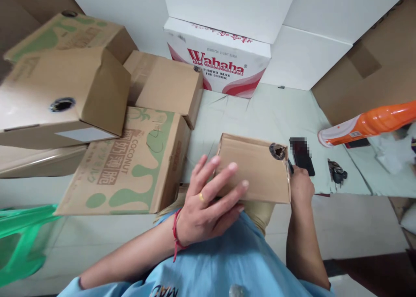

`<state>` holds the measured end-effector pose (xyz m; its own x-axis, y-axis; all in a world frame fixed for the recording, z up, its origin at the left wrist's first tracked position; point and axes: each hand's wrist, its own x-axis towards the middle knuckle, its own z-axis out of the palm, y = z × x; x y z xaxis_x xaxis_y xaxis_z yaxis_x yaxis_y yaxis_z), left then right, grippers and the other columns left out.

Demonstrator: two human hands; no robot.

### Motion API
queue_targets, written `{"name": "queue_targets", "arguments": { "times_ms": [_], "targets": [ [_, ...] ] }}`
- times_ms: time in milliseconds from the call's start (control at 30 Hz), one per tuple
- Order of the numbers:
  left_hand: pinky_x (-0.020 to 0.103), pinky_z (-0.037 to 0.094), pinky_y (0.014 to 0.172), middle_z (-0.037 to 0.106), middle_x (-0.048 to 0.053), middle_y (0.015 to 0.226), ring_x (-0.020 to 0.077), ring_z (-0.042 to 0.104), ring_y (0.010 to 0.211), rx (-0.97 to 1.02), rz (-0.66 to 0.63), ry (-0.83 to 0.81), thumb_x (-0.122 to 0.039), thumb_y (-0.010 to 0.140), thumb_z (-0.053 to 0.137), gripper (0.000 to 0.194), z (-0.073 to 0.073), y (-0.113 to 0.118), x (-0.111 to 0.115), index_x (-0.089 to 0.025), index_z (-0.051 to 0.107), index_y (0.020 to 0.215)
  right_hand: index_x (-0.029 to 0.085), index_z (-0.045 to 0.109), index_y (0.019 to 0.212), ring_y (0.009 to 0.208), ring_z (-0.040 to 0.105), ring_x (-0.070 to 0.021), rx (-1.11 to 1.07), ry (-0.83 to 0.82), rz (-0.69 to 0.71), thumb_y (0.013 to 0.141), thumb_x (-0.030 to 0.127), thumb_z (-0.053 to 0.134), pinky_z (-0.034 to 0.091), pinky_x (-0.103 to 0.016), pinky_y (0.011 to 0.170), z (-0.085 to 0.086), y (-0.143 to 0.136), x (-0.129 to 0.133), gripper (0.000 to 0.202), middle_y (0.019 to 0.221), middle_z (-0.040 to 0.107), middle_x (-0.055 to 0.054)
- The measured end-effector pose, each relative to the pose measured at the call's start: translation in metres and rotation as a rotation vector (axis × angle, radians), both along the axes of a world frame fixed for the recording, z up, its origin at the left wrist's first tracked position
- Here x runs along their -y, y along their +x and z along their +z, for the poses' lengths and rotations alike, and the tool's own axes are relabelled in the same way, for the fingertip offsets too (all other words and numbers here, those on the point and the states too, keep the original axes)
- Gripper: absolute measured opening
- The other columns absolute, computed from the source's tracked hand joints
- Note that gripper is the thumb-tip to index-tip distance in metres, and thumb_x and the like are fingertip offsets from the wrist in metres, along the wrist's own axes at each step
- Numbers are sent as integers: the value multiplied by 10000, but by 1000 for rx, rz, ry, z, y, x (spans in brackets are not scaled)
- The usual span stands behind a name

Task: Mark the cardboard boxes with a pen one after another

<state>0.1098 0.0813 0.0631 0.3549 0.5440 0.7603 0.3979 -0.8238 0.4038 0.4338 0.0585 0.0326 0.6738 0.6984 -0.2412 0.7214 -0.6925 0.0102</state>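
A small brown cardboard box [253,171] lies at the table's front edge, close to my body. Near its top right corner is a ragged hole [278,151] with a black-marked rim. My left hand [211,201], with a ring and a red string bracelet, rests over the box's left part, fingers spread. At the box's right side, my right hand [302,186] is closed. A slim dark piece [290,167] shows between its fingers and the box side; what it belongs to is hidden. Just beyond that hand lies a black phone [303,158], partly pixelated.
On the left are stacked cartons, including a coconut carton [130,162] and a box with a round hole [104,93]. A white Wahaha carton [221,63] stands at the back. Right are keys [338,173] and an orange bottle [367,123]. A green plastic stool [26,240] stands lower left.
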Motion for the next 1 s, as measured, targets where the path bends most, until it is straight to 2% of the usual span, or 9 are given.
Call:
{"name": "queue_targets", "arguments": {
  "times_ms": [100, 167, 267, 400, 533, 633, 733, 867, 1000],
  "targets": [
    [572, 497, 1261, 703, 143, 1431, 358, 505, 1561, -23, -102, -20, -201, 995, 696, 457, 2, 8, -8, -210, 667, 1451, 122, 638, 1533, 1067, 779, -343, -15, -8, -3, 1030, 288, 533, 574, -461, 924, -4, -1, 0, 539, 1277, 740, -254],
    [539, 560, 1207, 733, 128, 1353, 339, 558, 1515, -13, -107, -15, -166, 1006, 663, 428, 2, 11, -13, -215, 679, 1431, 142, 589, 1584, 927, 762, -293, -89, 112, 3, 963, 292, 604, 566, -419, 852, -9, 0, 1, 639, 1050, 788, -158],
    [523, 580, 1196, 734, 126, 1338, 332, 567, 1506, -13, -101, 7, -146, 1013, 649, 391, 1, 11, -17, -206, 700, 1396, 148, 693, 1455, 639, 611, -184, -423, 584, -45, 841, 340, 664, 498, -315, 664, -17, 4, 6, 644, 744, 690, 10],
    [533, 581, 1188, 738, 136, 1337, 334, 582, 1490, -14, -106, 13, -130, 1006, 656, 437, -2, 8, -14, -206, 680, 1436, 181, 812, 1056, 486, 347, -89, -1077, 1191, -128, 783, 376, 649, 305, -227, 477, -9, 21, 11, 373, 677, 577, 40],
    [546, 587, 1169, 741, 133, 1339, 345, 607, 1459, 11, -85, -2, -140, 995, 665, 500, -4, 11, -12, -244, 660, 1484, 232, 809, 1012, 480, 227, -81, -1357, 1410, -21, 825, 327, 708, 230, -211, 411, 27, 20, 10, 233, 680, 496, 50],
    [540, 576, 1191, 727, 151, 1340, 351, 585, 1478, 23, -88, 5, -106, 983, 667, 493, -4, 13, -12, -196, 674, 1468, 233, 783, 917, 393, 158, -72, -1370, 1395, 56, 1000, 415, 657, 202, -221, 362, 57, -7, 8, 237, 543, 376, 89],
    [536, 573, 1200, 719, 160, 1362, 360, 568, 1500, 13, -90, 2, -69, 969, 686, 510, -4, 12, -11, -175, 678, 1467, 191, 791, 897, 358, 306, -82, -1187, 1421, 138, 1007, 371, 644, 219, -220, 364, 78, -44, 4, 257, 477, 426, 72],
    [559, 564, 1209, 738, 134, 1372, 353, 565, 1523, -1, -65, -22, -92, 991, 690, 529, -3, 11, -3, -229, 657, 1500, 188, 753, 1125, 454, 511, -105, -841, 1385, 202, 961, 336, 711, 349, -216, 416, 91, -77, -7, 226, 618, 621, 44],
    [525, 404, 1343, 788, 98, 1325, 303, 527, 1572, 2, 12, -17, -65, 976, 686, 467, -2, 14, 8, -217, 716, 1417, 203, 728, 1044, 554, 608, -117, -569, 1272, 313, 997, 392, 730, 493, -246, 534, 93, -89, -18, 195, 719, 691, 19]
  ]
}}
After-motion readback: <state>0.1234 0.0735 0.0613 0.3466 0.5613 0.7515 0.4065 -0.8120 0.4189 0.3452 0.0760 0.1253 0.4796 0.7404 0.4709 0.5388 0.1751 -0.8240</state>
